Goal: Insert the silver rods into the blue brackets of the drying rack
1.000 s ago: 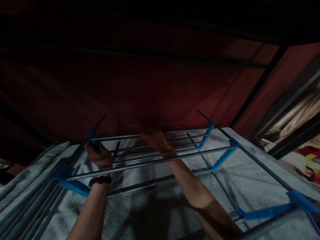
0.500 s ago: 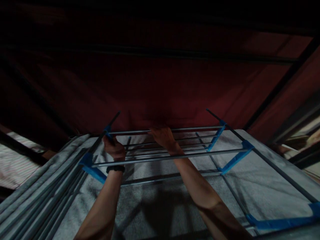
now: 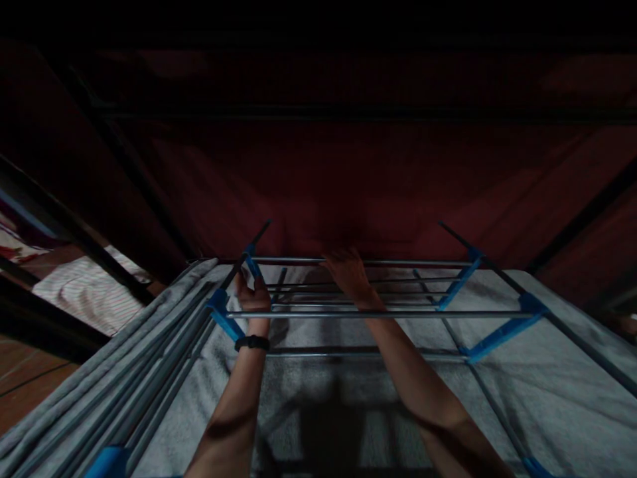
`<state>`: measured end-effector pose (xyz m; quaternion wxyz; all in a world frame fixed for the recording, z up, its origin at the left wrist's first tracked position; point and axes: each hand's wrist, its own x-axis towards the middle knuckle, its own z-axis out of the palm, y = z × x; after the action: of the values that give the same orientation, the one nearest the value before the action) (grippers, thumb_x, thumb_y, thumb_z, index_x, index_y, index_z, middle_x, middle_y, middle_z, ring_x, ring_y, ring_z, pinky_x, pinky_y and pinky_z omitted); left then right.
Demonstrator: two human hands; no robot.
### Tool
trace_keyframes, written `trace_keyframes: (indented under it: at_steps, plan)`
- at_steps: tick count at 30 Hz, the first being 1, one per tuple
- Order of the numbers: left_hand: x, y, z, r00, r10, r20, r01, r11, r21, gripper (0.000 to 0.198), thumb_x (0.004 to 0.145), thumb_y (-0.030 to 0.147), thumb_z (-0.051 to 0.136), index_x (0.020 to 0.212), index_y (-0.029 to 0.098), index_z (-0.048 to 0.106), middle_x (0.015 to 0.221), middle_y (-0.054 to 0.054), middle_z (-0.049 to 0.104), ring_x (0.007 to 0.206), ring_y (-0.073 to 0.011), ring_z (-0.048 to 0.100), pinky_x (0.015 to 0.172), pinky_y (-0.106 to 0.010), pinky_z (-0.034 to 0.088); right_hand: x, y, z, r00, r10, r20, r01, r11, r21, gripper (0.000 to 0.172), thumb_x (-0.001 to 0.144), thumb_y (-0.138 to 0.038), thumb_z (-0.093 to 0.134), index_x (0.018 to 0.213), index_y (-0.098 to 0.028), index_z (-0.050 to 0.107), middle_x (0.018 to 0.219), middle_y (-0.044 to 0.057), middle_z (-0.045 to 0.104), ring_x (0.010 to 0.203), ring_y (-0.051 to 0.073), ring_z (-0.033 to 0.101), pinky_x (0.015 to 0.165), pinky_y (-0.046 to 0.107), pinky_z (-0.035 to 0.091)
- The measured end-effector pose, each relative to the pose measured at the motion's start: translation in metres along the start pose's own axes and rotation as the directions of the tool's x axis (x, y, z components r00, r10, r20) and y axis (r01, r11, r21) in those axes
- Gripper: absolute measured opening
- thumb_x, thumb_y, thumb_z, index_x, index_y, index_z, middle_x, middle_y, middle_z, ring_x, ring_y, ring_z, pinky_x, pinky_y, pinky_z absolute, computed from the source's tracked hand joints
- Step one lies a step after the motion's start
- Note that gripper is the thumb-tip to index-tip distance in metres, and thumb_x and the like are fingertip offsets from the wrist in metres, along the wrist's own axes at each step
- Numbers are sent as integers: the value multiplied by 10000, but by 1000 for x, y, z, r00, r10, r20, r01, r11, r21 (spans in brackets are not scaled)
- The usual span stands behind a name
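A frame of thin metal tubes joined by blue corner connectors stands on a grey blanket (image 3: 497, 398). My left hand (image 3: 253, 297), with a dark band on the wrist, is closed around the far left blue connector (image 3: 253, 261), its thumb on the near side. Over the far crosswise metal tube (image 3: 398, 261) reaches my right hand (image 3: 348, 275), fingers curled across it left of the middle; the fingertips are dim. Both forearms pass under the nearer crosswise tube (image 3: 308, 315). A blue connector (image 3: 531, 304) joins that tube at the right.
Several loose metal tubes (image 3: 144, 372) lie along the blanket's left side. Behind the frame hangs a dark red cloth wall (image 3: 343, 179) with dark bars. Striped cloth (image 3: 94, 285) lies beyond the left posts, above a brown floor (image 3: 30, 385).
The view has turned left, so the frame and hands appear further right. More of the floor and striped cloth shows. Both hands keep to the same parts of the frame.
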<state>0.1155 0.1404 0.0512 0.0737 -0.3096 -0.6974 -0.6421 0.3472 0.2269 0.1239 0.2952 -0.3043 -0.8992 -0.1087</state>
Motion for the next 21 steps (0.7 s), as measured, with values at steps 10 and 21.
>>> trace_keyframes:
  at_steps: [10,21]
  plan:
    - [-130,24,-88,945,80,316,-105,993,61,405,892,306,505,1274,236,621,1430,-128,520,1375,-298,452,1158,-474,378,-2,-7,5,996,82,-36,-81,996,27,289,1018,-339,480,1160,-178,673,1063,120,702,1046,257,571,992,425,293]
    - [-229,54,-224,704,-215,677,109,974,196,435,718,407,601,1128,497,714,1240,-12,679,1207,-340,609,1001,-504,532,-13,-7,0,995,62,-84,-60,998,27,489,981,-167,416,1465,-223,462,1391,117,554,1290,263,435,1156,533,162]
